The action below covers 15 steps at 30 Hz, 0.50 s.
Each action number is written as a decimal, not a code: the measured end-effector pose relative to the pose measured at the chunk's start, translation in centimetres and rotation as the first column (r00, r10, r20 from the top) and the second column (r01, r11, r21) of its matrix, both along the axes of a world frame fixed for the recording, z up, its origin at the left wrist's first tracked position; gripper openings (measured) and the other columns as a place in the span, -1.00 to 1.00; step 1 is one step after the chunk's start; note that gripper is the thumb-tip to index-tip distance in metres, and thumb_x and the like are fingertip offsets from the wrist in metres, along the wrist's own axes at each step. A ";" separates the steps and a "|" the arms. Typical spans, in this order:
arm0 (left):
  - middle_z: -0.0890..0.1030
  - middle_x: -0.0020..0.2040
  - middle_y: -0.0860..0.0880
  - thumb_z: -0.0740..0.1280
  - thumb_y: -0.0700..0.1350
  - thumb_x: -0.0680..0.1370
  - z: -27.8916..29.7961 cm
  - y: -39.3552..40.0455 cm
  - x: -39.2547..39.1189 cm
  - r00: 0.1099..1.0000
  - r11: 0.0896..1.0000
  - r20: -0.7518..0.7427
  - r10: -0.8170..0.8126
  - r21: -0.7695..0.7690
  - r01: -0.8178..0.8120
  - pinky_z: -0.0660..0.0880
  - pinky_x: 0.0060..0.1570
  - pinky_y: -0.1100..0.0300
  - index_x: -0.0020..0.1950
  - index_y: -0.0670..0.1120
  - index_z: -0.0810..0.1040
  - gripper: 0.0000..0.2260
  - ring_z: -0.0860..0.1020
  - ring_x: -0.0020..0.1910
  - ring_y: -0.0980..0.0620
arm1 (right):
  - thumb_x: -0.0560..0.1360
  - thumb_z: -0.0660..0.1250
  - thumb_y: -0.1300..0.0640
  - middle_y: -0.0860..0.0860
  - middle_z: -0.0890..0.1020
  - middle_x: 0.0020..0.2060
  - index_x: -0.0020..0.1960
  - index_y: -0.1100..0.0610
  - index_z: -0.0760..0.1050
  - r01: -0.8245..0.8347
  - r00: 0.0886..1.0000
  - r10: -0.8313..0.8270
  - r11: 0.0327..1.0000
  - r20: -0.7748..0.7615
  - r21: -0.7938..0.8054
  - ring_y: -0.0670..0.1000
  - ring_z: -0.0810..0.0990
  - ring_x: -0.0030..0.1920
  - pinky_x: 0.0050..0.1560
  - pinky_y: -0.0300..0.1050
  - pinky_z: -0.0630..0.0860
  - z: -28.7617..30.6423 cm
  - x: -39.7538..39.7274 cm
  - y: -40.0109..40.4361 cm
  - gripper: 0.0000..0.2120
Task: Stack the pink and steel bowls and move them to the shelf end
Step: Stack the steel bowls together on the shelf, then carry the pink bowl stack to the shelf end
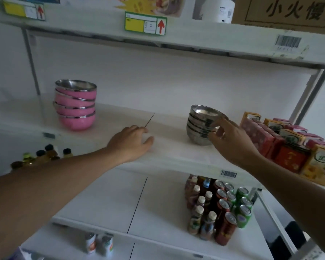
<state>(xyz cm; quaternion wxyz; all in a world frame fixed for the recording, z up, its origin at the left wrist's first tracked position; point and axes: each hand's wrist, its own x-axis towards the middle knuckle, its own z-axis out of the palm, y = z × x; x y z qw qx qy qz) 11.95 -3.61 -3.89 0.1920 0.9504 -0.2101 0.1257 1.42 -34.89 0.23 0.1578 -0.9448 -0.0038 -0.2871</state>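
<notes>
A stack of several pink bowls [75, 105] with steel rims stands at the left of the white middle shelf [169, 147]. A stack of several steel bowls [201, 124] stands toward the right of the same shelf. My right hand [231, 139] is at the right side of the steel stack, fingers curled around its upper bowls and touching them. My left hand [131, 143] rests flat on the shelf between the two stacks, fingers apart, holding nothing.
Drink cartons [289, 147] fill the shelf just right of the steel stack. Cans and bottles [218, 207] stand on the shelf below, small bottles [43, 152] lower left. The upper shelf [195, 44] carries price tags and a cardboard box [289, 12].
</notes>
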 end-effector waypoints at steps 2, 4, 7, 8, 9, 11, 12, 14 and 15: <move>0.55 0.53 -0.03 0.19 0.30 0.68 -0.4 1.3 -0.5 1.000 1.000 0.005 -0.002 -0.028 0.002 0.48 0.42 -0.07 0.55 0.06 0.54 -0.47 0.51 0.50 -0.14 | 0.60 0.35 -0.06 -0.07 0.63 0.03 0.28 -0.01 0.55 -0.040 0.997 0.041 0.999 -0.063 0.019 -0.16 0.59 -0.11 -0.24 -0.20 0.48 -1.1 0.1 2.0 -0.72; 0.58 0.48 -0.04 0.20 0.27 0.68 -0.7 2.8 -1.1 1.000 0.999 0.012 0.021 -0.048 -0.021 0.50 0.40 -0.07 0.49 0.05 0.58 -0.52 0.53 0.46 -0.15 | 0.59 0.37 -0.07 -0.06 0.65 -0.02 0.22 -0.02 0.58 -0.073 0.994 0.074 0.997 -0.084 0.020 -0.12 0.60 -0.13 -0.23 -0.14 0.51 -2.3 0.4 3.8 -0.76; 0.56 0.51 0.00 0.18 0.29 0.67 -0.7 5.3 -2.1 0.998 0.997 -0.004 0.058 -0.048 -0.058 0.49 0.42 -0.08 0.52 0.07 0.55 -0.48 0.52 0.48 -0.12 | 0.58 0.38 -0.10 -0.15 0.62 -0.07 0.23 -0.05 0.59 -0.123 0.989 0.123 0.992 -0.078 0.003 -0.18 0.58 -0.13 -0.20 -0.16 0.49 -3.4 1.1 6.3 -0.73; 0.56 0.52 0.01 0.17 0.30 0.66 -0.6 6.3 -2.4 0.997 0.997 -0.006 0.072 -0.041 -0.072 0.48 0.42 -0.08 0.54 0.08 0.54 -0.46 0.51 0.48 -0.10 | 0.58 0.38 -0.12 -0.16 0.62 -0.06 0.25 -0.06 0.58 -0.141 0.986 0.141 0.990 -0.085 0.009 -0.19 0.58 -0.12 -0.16 -0.14 0.52 -3.4 1.5 7.0 -0.72; 0.56 0.52 0.00 0.17 0.31 0.66 -0.5 7.2 -2.7 0.996 0.995 -0.003 0.094 -0.033 -0.094 0.49 0.41 -0.07 0.54 0.07 0.54 -0.45 0.51 0.48 -0.10 | 0.58 0.38 -0.13 -0.15 0.63 -0.05 0.27 -0.07 0.58 -0.159 0.982 0.160 0.987 -0.097 0.019 -0.18 0.60 -0.10 -0.12 -0.10 0.57 -3.4 2.1 7.8 -0.71; 0.58 0.50 -0.02 0.18 0.28 0.66 -0.1 9.1 -3.1 0.988 0.988 0.011 0.156 -0.009 -0.155 0.50 0.39 -0.06 0.53 0.05 0.55 -0.47 0.53 0.46 -0.11 | 0.59 0.37 -0.14 -0.12 0.64 0.00 0.30 -0.09 0.56 -0.210 0.968 0.212 0.977 -0.134 0.032 -0.14 0.62 -0.07 -0.02 -0.01 0.65 -3.2 3.2 9.2 -0.69; 0.60 0.48 -0.03 0.19 0.27 0.67 0.1 10.1 -3.3 0.983 0.983 0.011 0.184 0.006 -0.184 0.50 0.38 -0.06 0.51 0.03 0.56 -0.48 0.54 0.46 -0.12 | 0.60 0.36 -0.14 -0.11 0.64 0.02 0.31 -0.09 0.55 -0.239 0.958 0.242 0.970 -0.155 0.038 -0.13 0.62 -0.05 0.01 0.01 0.65 -3.0 3.7 9.8 -0.68; 0.61 0.47 -0.01 0.18 0.28 0.66 0.5 11.8 -4.1 0.971 0.971 -0.002 0.238 0.035 -0.237 0.50 0.39 -0.03 0.48 0.03 0.59 -0.48 0.54 0.47 -0.12 | 0.61 0.35 -0.14 -0.09 0.64 0.06 0.33 -0.09 0.54 -0.291 0.937 0.295 0.955 -0.186 0.051 -0.12 0.62 -0.04 0.00 -0.02 0.64 -2.8 4.7 11.1 -0.68; 0.60 0.49 0.01 0.18 0.28 0.66 0.7 12.7 -4.5 0.962 0.961 -0.008 0.274 0.049 -0.273 0.50 0.38 0.00 0.48 0.06 0.59 -0.49 0.54 0.48 -0.11 | 0.61 0.35 -0.15 -0.08 0.64 0.06 0.33 -0.10 0.53 -0.316 0.927 0.320 0.947 -0.196 0.050 -0.12 0.61 -0.04 -0.03 -0.06 0.61 -2.8 5.3 11.7 -0.68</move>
